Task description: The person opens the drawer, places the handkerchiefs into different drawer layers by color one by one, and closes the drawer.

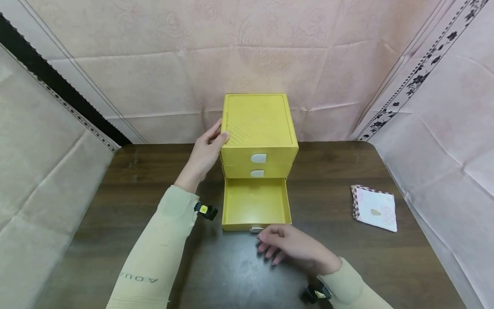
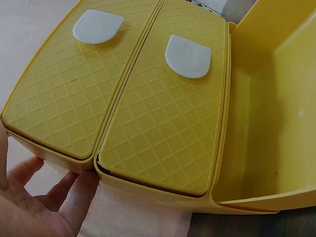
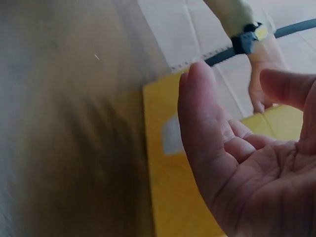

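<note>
A yellow drawer cabinet (image 1: 256, 116) stands at the back of the table, with three stacked drawers bearing white tabs. Its bottom drawer (image 1: 254, 201) is pulled out and looks empty inside; the upper two are closed. My left hand (image 1: 204, 154) rests at the cabinet's left side, thumb on the top edge and fingertips against the side wall, as the left wrist view also shows. Just in front of the bottom drawer is my right hand (image 1: 295, 246), its fingers loosely bent and holding nothing. The bottom tab (image 1: 256, 230) lies right by its fingertips.
To the right on the dark wooden table (image 1: 328, 206) lies a flat white cloth item (image 1: 374, 208) with a checked border. Pale patterned cloth (image 1: 251, 56) hangs behind the cabinet and along both sides. Each wrist carries a small black camera.
</note>
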A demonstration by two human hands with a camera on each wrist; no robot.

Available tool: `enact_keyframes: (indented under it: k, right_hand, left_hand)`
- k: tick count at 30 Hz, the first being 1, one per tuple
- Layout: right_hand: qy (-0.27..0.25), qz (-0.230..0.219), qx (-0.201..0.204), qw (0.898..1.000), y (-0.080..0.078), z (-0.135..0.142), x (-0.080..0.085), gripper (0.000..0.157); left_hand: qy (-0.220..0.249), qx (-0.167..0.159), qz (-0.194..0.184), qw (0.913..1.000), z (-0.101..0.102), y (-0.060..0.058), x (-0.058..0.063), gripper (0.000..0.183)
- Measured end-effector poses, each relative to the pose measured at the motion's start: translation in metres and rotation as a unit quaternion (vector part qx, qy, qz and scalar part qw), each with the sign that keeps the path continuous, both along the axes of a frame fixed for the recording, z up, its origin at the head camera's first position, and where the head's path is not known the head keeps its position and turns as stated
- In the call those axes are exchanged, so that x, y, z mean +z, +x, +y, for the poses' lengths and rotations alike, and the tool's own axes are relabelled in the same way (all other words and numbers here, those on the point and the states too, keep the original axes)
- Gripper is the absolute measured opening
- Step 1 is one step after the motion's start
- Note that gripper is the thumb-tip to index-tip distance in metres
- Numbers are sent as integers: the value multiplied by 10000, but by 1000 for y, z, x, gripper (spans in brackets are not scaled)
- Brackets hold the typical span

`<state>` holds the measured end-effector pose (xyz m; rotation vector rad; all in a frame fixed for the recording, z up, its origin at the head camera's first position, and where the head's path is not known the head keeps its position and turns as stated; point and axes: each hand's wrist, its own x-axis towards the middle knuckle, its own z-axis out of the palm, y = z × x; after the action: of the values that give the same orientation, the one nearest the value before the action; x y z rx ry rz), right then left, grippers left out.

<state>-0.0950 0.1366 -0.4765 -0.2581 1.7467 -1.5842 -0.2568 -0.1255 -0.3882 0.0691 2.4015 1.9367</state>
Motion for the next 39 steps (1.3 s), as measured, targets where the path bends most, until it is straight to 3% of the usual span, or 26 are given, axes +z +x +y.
enact_keyframes:
  k: [11,21,26,28,31,35,39]
  right_hand:
    - [192,516,-216,9983,-17,29,19,45]
    - [427,723,-1190,9893,-35,101,21,48]
    - [565,839,-1733,9797,-40,141,17,51]
    - [816,992,-2001,9713,-41,155,14,57]
    - [1468,1185,-2524,9491,-42,174,11,64]
    - [2250,1421,-3223,9085,-43,193,4,69]
    - [3073,1799,-3527,8653,-42,208,-3,72]
  left_hand:
    - [64,-113,93,9999,-2,-2,-5,58]
    - [92,-178,142,9997,0,-2,-4,61]
    - [123,-212,181,9995,1,-1,-3,58]
    - [147,-210,181,9995,1,-1,-3,59]
    - [149,-189,165,9996,0,-2,-3,62]
    - [122,-173,155,9997,-1,-3,-4,64]
    - [140,-126,142,9997,-2,-3,-4,63]
